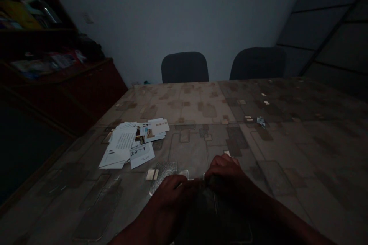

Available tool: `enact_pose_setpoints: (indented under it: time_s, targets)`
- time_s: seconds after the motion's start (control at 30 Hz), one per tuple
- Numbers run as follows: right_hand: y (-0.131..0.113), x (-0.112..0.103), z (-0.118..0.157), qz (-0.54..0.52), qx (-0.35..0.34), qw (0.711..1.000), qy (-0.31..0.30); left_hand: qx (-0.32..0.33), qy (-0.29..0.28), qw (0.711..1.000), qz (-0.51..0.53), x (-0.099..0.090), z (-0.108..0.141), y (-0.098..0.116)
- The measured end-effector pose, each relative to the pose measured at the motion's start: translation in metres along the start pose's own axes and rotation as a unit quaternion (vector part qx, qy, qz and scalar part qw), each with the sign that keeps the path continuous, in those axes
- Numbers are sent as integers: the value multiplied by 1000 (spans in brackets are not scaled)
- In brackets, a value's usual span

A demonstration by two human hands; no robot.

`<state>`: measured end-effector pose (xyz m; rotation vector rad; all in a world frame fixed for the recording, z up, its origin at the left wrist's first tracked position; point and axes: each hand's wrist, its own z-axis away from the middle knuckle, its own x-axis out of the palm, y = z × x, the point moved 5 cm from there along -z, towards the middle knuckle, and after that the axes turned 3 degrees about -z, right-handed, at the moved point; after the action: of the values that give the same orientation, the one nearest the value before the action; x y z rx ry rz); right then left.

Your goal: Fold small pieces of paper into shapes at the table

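Both hands are near the table's front edge, close together with their fingers curled. My left hand (175, 195) is closed, its knuckles up and its fingertips pointing toward the other hand. My right hand (222, 170) is closed too, slightly farther forward and to the right. Whatever lies between or under the fingers is too dark to make out. Left of the hands and farther forward, a loose pile of white printed cards or papers (123, 141) rests on the patterned tablecloth (189, 157).
A small crumpled scrap (261, 121) lies at the right of the table. Two dark chairs (184, 67) (258, 63) stand behind the far edge, before a plain wall. On the left is a dark cabinet (94, 84) with items on its shelves.
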<state>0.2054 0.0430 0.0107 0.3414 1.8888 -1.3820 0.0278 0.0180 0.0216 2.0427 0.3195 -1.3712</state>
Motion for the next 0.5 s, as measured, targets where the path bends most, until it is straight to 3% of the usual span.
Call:
enact_pose_setpoints:
  time_s: [0.07, 0.23, 0.37, 0.5]
  targets:
    - [1, 2, 1, -2, -8, 1000, 8, -16, -33, 999, -7, -1, -1, 0]
    - [6, 2, 2, -12, -39, 999, -14, 55, -24, 997, -54, 5, 6, 0]
    - [12, -1, 1, -8, -47, 998, -33, 63, -35, 994, -84, 9, 8, -1]
    - [10, -6, 0, -22, -44, 998, -33, 48, 33, 994, -91, 3, 3, 1]
